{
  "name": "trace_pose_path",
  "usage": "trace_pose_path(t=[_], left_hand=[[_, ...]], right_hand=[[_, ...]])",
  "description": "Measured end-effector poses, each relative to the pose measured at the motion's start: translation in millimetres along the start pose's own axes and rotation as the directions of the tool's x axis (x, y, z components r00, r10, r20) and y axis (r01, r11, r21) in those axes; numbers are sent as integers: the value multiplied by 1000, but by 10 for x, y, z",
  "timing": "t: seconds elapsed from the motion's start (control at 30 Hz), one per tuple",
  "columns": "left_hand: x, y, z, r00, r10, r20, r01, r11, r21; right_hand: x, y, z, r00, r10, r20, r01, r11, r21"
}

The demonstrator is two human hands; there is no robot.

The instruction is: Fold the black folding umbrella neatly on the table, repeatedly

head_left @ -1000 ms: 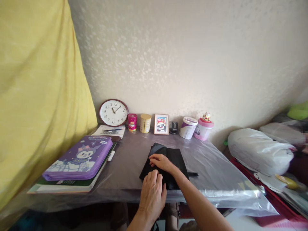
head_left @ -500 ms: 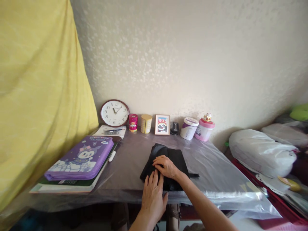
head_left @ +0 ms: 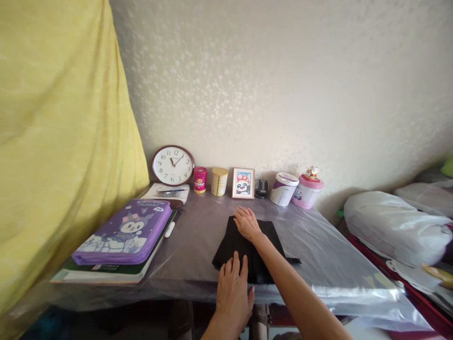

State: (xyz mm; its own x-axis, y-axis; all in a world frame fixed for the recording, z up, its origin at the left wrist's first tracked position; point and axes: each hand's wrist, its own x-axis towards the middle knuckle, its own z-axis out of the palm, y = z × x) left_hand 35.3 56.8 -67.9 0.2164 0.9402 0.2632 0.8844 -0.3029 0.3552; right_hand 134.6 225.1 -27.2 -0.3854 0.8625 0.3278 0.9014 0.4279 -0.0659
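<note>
A folded black cloth (head_left: 237, 243) lies flat on the table (head_left: 198, 245), which is covered in clear plastic sheeting. My left hand (head_left: 233, 290) rests palm down on the cloth's near edge, fingers stretched out. My right hand (head_left: 247, 223) lies flat on the cloth's far edge, fingers extended, with the forearm crossing the cloth. A narrow black strap (head_left: 292, 260) sticks out from the cloth's right side.
A purple cartoon case (head_left: 125, 231) sits on books at the left, with a yellow curtain (head_left: 60, 141) beside it. A clock (head_left: 172, 165), tins (head_left: 219, 181), a small picture frame (head_left: 243, 182) and tubs (head_left: 307, 191) line the wall. White bundles (head_left: 392, 226) lie at the right.
My right hand has slid from the cloth's middle to its far edge, pressing the raised far fold flat. My left hand stays on the near edge. The camera shifted slightly left.
</note>
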Motion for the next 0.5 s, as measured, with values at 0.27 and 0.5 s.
trace_pose_path(t=[0.27, 0.5], left_hand=[[-16, -7, -54, 1000, -16, -4, 16, 999, -28], [-13, 5, -70, 1000, -23, -2, 23, 1000, -14]], right_hand=[[-326, -483, -182, 823, -332, 460, 155, 912, 380], [-365, -379, -187, 914, -268, 304, 131, 906, 402]])
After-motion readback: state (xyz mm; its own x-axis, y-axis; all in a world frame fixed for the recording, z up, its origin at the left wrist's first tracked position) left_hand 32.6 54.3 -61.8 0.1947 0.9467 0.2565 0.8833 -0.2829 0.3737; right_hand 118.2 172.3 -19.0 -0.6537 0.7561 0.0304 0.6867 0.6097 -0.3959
